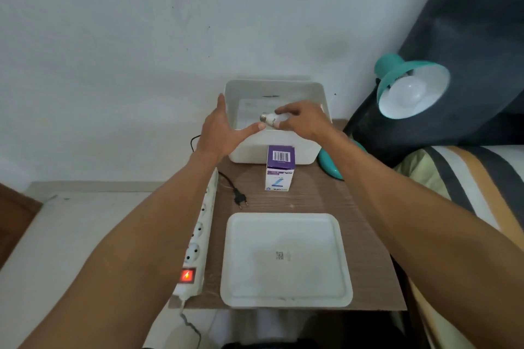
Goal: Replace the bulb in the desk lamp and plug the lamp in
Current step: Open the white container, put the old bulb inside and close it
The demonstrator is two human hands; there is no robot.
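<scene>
A small wooden table (312, 201) stands against a pale wall beside a bed. Over the white bin (320, 91), the right hand (303, 122) pinches 1 loose bulb (269, 119) by its dome, screw cap pointing left; the left hand (224, 133) hovers spread, holding nothing. It looks light, smooth and breakable: best gripped round the dome, gently. The lamp (411, 85) already carries another bulb; its plug (240, 199) lies loose near the power strip (198, 238).

Teal lamp shade (397, 71), white bin (272, 147), purple-white box (280, 167), striped bedding (459, 178)

box (280, 168) fronts bin (320, 88); tray (286, 259) seemingly fills near table (365, 235).
</scene>
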